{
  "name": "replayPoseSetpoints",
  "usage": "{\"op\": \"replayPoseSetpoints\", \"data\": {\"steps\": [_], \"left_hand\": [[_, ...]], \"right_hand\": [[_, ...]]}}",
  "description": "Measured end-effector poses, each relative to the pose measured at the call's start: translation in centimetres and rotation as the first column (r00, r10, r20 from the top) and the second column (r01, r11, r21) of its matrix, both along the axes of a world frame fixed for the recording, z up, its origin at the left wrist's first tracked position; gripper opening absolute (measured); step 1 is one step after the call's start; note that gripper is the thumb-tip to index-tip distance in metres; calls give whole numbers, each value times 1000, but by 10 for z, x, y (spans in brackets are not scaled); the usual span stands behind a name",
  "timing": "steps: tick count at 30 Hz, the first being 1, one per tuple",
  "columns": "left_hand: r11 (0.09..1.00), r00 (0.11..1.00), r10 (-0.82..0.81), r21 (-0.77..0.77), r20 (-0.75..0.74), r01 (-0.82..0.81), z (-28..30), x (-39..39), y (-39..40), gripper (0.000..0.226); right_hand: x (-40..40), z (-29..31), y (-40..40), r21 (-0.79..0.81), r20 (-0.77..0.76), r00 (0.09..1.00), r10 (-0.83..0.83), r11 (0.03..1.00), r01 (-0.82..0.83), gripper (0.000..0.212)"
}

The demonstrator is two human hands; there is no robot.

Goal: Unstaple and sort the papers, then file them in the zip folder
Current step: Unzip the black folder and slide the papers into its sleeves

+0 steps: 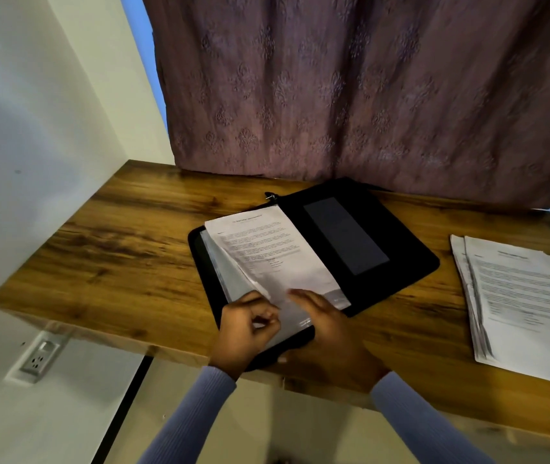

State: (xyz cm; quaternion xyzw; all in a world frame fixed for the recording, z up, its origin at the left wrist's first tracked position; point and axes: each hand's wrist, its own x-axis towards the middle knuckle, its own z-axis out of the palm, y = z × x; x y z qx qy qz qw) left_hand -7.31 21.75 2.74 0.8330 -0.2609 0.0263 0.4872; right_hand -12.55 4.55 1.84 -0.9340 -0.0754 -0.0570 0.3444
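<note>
Both hands (287, 326) hold a sheet (267, 249) over the zip folder (367, 229), paper stack (521, 296) aside.

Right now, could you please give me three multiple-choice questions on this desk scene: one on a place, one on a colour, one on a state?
1. Where is the loose stack of papers?
A. right of the folder
B. inside the folder
C. on the floor

2. What colour is the folder?
A. red
B. black
C. white

3. How is the folder?
A. zipped shut
B. standing upright
C. lying open

Answers:
1 A: the stack lies on the table, apart from the folder.
2 B: its cover and inside are black.
3 C: both halves lie flat, with a sheet inside under the left hand and the right hand.
</note>
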Motion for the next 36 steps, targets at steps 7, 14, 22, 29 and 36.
{"op": "replayPoseSetpoints", "data": {"steps": [7, 14, 22, 29, 36], "left_hand": [[979, 977, -93, -163, 192, 125, 50, 22, -65, 16], [981, 959, -132, -104, 252, 162, 25, 43, -111, 23], [963, 967, -248, 122, 61, 239, -26, 60, -150, 10], [950, 968, -246, 184, -57, 252, -49, 57, -184, 10], [921, 938, -302, 203, -171, 333, -49, 24, -252, 14]], "right_hand": [[36, 10, -19, 182, 375, 815, -442, 897, 403, 25], [57, 33, -116, 874, -67, 669, -741, 279, 398, 4], [53, -30, -221, 548, -286, 477, -831, 267, 793, 11], [15, -51, -218, 338, -185, 617, -765, 539, 771, 15], [-32, -45, -255, -38, 85, 674, -734, 674, 738, 10]]}}
